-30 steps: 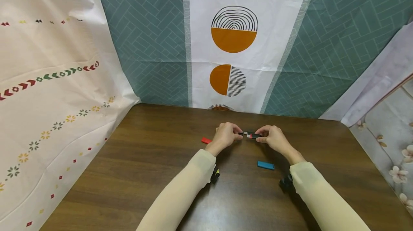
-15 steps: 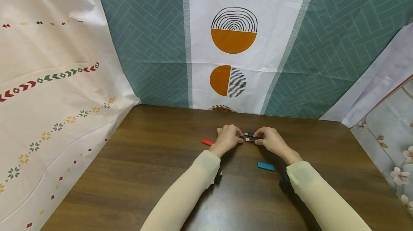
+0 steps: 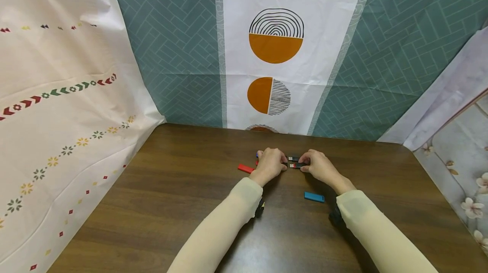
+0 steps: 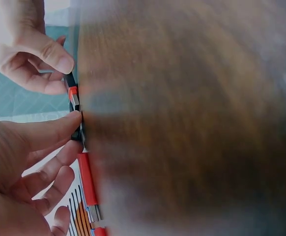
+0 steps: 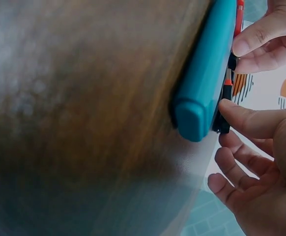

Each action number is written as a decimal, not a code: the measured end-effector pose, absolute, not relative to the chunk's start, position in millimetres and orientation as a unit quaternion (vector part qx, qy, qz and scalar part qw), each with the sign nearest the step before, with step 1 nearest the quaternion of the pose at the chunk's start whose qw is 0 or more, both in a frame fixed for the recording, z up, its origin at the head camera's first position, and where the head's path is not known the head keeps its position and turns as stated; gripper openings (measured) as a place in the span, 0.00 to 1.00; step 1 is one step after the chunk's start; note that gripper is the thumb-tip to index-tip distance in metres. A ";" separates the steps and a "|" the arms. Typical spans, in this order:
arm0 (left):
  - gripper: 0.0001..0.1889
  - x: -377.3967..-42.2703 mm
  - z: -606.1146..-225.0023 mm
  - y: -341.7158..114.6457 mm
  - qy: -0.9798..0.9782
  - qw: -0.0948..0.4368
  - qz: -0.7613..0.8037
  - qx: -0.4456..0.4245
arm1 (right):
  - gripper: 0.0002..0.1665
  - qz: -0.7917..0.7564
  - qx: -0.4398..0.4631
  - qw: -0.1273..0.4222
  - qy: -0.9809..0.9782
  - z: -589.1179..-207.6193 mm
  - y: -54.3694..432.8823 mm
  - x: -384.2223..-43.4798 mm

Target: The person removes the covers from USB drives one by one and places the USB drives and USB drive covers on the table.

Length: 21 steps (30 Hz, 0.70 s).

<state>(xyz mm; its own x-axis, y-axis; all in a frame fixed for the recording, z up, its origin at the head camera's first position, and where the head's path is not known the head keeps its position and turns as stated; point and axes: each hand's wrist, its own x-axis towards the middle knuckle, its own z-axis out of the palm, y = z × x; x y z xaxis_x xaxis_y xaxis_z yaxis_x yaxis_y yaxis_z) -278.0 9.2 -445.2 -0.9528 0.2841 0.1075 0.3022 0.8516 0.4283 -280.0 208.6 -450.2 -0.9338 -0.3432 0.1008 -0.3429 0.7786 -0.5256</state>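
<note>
One table (image 3: 267, 235); left grip (image 3: 270, 163) pinches one black piece (image 4: 76, 134); right grip (image 3: 318, 164), one USB stick (image 3: 295, 165).

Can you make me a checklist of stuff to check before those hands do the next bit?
1. Right hand pinches the black-and-red stick: ok.
2. Left hand pinches the small black piece: ok.
3. Metal plug points toward the left hand: ok.
4. Plug covered: not ok, its metal shows.
5. Small black piece fits the plug: cannot tell, fingers hide most of it.
6. Blue stick out of the way: ok, it lies apart, nearer the person.
</note>
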 end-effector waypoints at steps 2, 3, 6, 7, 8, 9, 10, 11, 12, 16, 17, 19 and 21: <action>0.07 -278.3 -445.5 9.7 -0.962 0.021 -0.224 -0.154 | 0.08 -0.275 -0.182 0.005 0.944 -449.9 208.3 -279.7; 0.07 -278.5 -445.7 9.9 -0.962 0.021 -0.224 -0.155 | 0.08 -0.273 -0.182 0.007 0.944 -449.6 208.1 -279.4; 0.07 -278.6 -446.3 10.4 -0.961 0.021 -0.227 -0.156 | 0.08 -0.272 -0.180 0.014 0.945 -448.0 207.2 -278.4; 0.07 -278.6 -446.6 10.3 -0.961 0.021 -0.228 -0.156 | 0.08 -0.272 -0.181 0.016 0.945 -447.4 207.0 -277.9; 0.07 -278.4 -446.7 10.3 -0.961 0.021 -0.228 -0.156 | 0.08 -0.273 -0.181 0.019 0.945 -447.0 206.8 -277.5; 0.07 -278.2 -446.8 10.3 -0.960 0.022 -0.229 -0.157 | 0.08 -0.274 -0.181 0.021 0.944 -446.6 206.6 -277.1; 0.07 -277.9 -446.9 10.2 -0.960 0.022 -0.229 -0.158 | 0.08 -0.274 -0.180 0.022 0.944 -446.4 206.4 -276.9; 0.07 -277.8 -446.9 10.2 -0.960 0.023 -0.229 -0.159 | 0.08 -0.275 -0.178 0.023 0.944 -446.3 206.2 -276.6; 0.07 -277.7 -447.1 10.1 -0.960 0.023 -0.230 -0.160 | 0.08 -0.276 -0.177 0.023 0.944 -446.4 205.9 -276.6; 0.08 -278.1 -447.4 10.4 -0.959 0.019 -0.233 -0.159 | 0.09 -0.275 -0.181 0.021 0.944 -447.2 205.4 -276.2; 0.08 -278.3 -447.4 10.5 -0.959 0.017 -0.233 -0.159 | 0.09 -0.275 -0.180 0.020 0.944 -447.2 205.2 -276.1; 0.08 -278.7 -447.1 10.4 -0.959 0.014 -0.235 -0.156 | 0.09 -0.273 -0.180 0.018 0.945 -447.1 205.1 -276.2; 0.07 -278.8 -446.3 10.2 -0.959 0.010 -0.238 -0.154 | 0.09 -0.271 -0.179 0.017 0.945 -446.8 205.2 -276.6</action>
<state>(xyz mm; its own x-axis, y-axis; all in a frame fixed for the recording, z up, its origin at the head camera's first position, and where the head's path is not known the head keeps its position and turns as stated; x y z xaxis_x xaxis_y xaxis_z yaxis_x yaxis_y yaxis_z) -278.8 10.2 -446.3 -0.9521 0.2915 0.0924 0.3009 0.8393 0.4528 -276.6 205.2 -446.8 -0.9350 -0.3487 0.0648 -0.3300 0.7884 -0.5192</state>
